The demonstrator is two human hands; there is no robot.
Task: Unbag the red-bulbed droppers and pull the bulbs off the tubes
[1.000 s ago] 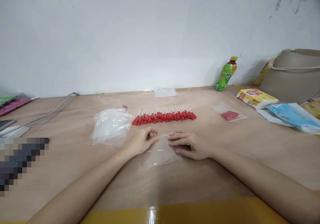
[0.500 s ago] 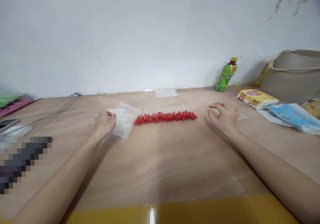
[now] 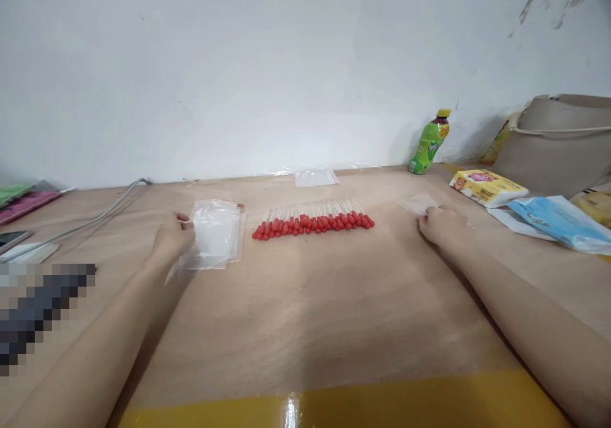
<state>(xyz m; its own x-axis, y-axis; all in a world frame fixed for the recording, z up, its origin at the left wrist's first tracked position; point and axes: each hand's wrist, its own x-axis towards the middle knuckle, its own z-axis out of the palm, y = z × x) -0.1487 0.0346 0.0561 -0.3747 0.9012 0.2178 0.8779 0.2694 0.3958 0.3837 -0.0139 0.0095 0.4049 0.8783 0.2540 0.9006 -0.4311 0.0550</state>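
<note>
- Brown table against white wall.
- Left hand: fingers curled at left edge of clear bags, hold unclear.
- Right hand: fingers bent over right-side bag, hold unclear.
- Red-tipped sticks between.

left hand moved to bag stack, right hand to right-side bag

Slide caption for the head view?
Left hand at stacked clear bags, right hand at another clear bag, a row of red-tipped sticks between.
</note>
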